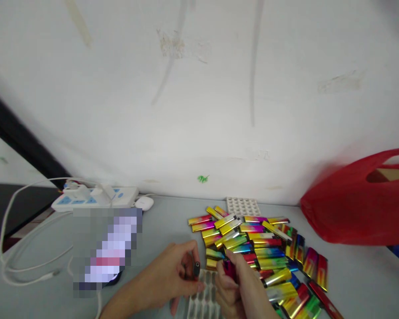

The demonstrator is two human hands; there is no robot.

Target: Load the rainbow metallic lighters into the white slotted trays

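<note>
My left hand (168,277) is closed, its fingertips around a small black piece (197,268) with a pale ring on its end; whether this is part of a lighter I cannot tell. In my right hand (237,285) a shiny magenta lighter (229,269) is gripped, its upper end showing by the thumb. Below and between both hands lies a whitish tray (203,309) with rows of rounded compartments, partly hidden by them. A spread of shiny multicoloured lighters (267,252) lies behind and to the right of my right hand.
Against the wall stands a second white gridded tray (242,206). A red bag (349,212) is at the right. On the left are a phone (111,248) with a blurred screen, a white power strip (96,198) and loose white cables (29,283).
</note>
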